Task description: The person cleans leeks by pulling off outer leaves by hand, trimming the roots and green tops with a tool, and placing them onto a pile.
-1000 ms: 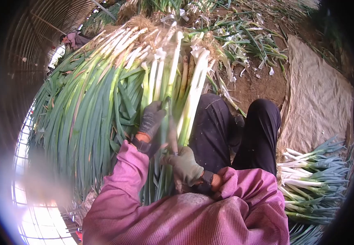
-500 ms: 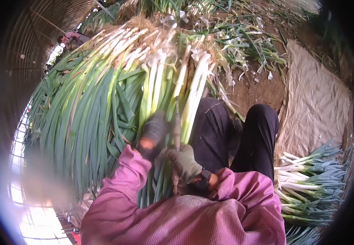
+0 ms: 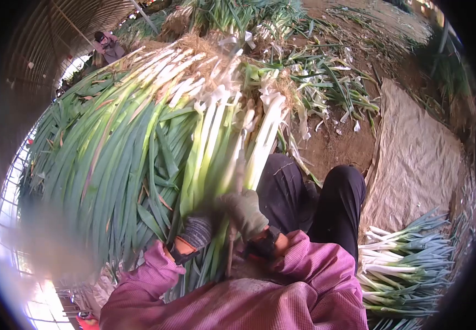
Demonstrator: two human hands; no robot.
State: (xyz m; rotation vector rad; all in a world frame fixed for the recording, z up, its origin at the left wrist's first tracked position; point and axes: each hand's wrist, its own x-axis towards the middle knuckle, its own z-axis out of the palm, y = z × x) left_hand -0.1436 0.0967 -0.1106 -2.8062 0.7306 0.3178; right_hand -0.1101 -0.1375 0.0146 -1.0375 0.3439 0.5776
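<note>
Right grip: grey-green gloved right hand (image 3: 244, 213) curls round slim brown rod (image 3: 231, 248)
Left grip: dark-gloved left hand (image 3: 197, 232), closure unclear
Long white-green leeks (image 3: 207, 140): twelve o'clock from left, nearer; axis one-to-seven

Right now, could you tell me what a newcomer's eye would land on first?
Probably the great heap of green onions, fanned across the left and middle. Next, the gloved left hand and right hand, close together low in the centre; then the tan sheet at right, above a smaller onion pile.
</note>
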